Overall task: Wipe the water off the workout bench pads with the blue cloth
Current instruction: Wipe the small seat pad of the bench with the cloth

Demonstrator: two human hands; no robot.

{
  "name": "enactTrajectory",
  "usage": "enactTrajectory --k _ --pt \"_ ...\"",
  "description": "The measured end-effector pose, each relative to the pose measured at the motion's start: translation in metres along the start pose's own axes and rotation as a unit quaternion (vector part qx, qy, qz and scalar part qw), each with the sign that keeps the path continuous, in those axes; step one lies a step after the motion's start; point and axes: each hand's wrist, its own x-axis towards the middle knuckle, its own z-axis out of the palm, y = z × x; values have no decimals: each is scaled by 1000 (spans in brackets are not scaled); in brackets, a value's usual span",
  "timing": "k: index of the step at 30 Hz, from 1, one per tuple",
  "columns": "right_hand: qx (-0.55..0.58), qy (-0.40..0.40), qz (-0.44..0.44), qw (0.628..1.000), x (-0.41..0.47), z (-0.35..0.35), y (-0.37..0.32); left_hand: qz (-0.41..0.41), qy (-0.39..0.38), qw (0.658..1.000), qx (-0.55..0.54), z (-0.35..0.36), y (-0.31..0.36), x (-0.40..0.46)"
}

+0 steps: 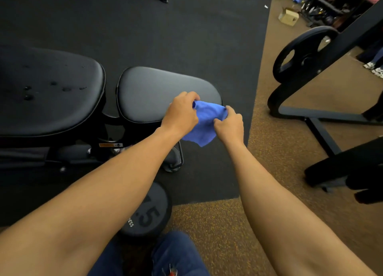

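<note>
- A blue cloth [204,123] is held up between both hands, just above the near right corner of the smaller seat pad [157,93] of a black workout bench.
- The left hand [180,115] is closed on the cloth's upper left edge, its fingers curled over the fabric.
- The right hand [230,125] is closed on the cloth's right edge, which is pinched between thumb and fingers.
- The cloth is bunched between the two grips, and a loose corner is seen hanging below the hands, over the black floor mat [186,37].
- The larger back pad [47,89] is seen to the left of the seat pad, separated from it by a narrow gap; dark water drops are scattered across its surface.
- No drops can be made out on the seat pad.
- A round dumbbell head [149,211] marked with numerals is seen on the floor beneath the left forearm.
- A weight plate [298,53] is mounted on a black machine frame at the right, over brown speckled flooring.
- A cardboard box [288,16] is seen on the floor in the far background.
</note>
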Motion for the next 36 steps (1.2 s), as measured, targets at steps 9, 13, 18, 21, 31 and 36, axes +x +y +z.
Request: enactTrajectory --k 9,13,18,21,31,36 --pt "8 -34 -166 985 3 -4 -6 -28 173 984 -45 3 -13 -35" --pt "1 -50 -178 983 5 0 -21 -137 326 930 -96 14 -2 -59" --pt "-1 -43 -182 982 4 13 -29 -388 195 843 -318 55 20 -85" --pt "-4 -35 -183 982 4 15 -29 -413 136 744 -507 75 28 -63" --pt "60 -39 -242 968 -4 19 -34 -379 278 612 -636 87 28 -40" --pt "97 -43 -300 948 -12 27 -46 -349 345 586 -645 79 20 -43"
